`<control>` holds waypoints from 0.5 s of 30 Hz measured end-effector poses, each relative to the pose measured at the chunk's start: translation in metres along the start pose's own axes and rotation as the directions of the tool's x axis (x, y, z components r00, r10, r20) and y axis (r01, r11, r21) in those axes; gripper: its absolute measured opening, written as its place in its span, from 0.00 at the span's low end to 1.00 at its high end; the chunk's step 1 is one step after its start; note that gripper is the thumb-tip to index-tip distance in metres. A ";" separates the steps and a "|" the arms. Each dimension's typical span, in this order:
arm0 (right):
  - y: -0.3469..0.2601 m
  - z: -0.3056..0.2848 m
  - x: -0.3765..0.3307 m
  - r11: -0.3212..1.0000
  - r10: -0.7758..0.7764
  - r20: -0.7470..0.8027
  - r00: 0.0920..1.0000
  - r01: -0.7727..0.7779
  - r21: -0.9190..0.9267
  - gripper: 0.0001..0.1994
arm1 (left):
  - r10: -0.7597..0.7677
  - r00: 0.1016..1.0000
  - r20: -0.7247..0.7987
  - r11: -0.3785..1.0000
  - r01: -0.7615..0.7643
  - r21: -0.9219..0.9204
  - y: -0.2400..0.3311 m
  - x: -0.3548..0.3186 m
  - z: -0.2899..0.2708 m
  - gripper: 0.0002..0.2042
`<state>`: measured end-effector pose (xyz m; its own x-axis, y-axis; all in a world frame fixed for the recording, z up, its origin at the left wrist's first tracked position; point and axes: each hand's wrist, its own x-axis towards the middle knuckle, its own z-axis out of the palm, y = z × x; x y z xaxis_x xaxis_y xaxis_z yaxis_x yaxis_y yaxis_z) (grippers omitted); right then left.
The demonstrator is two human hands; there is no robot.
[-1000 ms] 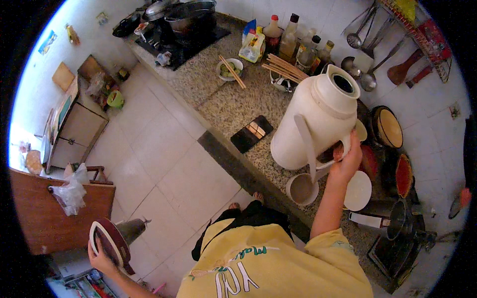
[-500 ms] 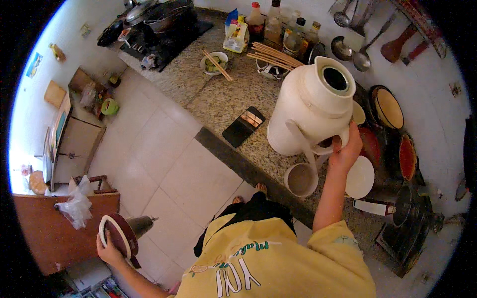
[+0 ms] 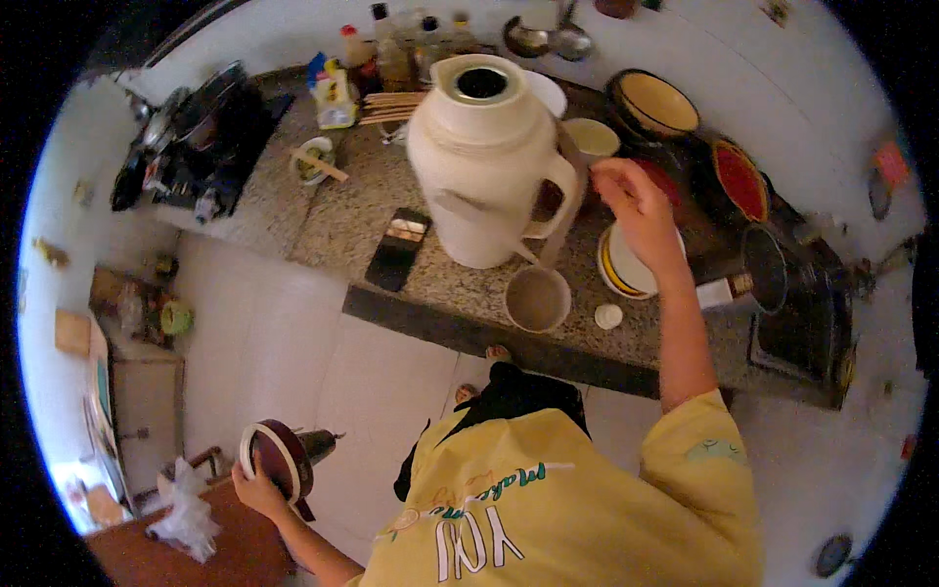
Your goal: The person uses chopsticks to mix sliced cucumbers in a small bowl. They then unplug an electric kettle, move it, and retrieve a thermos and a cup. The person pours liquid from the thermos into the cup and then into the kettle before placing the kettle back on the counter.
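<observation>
Head view: The right hand (image 3: 631,196) hovers over the granite counter (image 3: 342,225), fingers loosely curled and holding nothing, just beside the handle of the cream thermos jug (image 3: 484,157). The jug stands upright at 12 o'clock, its top opening uncovered. A metal cup (image 3: 537,298) sits at the jug's 5 o'clock, near the counter edge. A white plate (image 3: 626,269) lies under the right wrist. At 8 o'clock, the left hand (image 3: 256,489) grips a round dark-red lid (image 3: 279,458), well apart from the counter.

A yellow-and-blue carton (image 3: 333,90) stands by labelled bottles (image 3: 391,54) at the counter's back
</observation>
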<state>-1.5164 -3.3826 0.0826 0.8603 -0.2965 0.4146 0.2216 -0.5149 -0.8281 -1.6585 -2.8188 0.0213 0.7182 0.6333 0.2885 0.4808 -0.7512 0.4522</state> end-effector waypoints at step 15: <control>0.116 -0.014 -0.197 0.650 0.515 -0.079 0.853 -0.450 -0.612 0.31 | 0.112 0.977 0.181 0.941 -0.046 -0.334 0.057 0.011 0.030 0.12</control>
<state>-1.6662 -3.3952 -0.0896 0.8119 -0.5822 -0.0428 -0.5237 -0.6941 -0.4940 -1.6081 -2.8602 0.0248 0.8469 0.5005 0.1795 0.2513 -0.6743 0.6943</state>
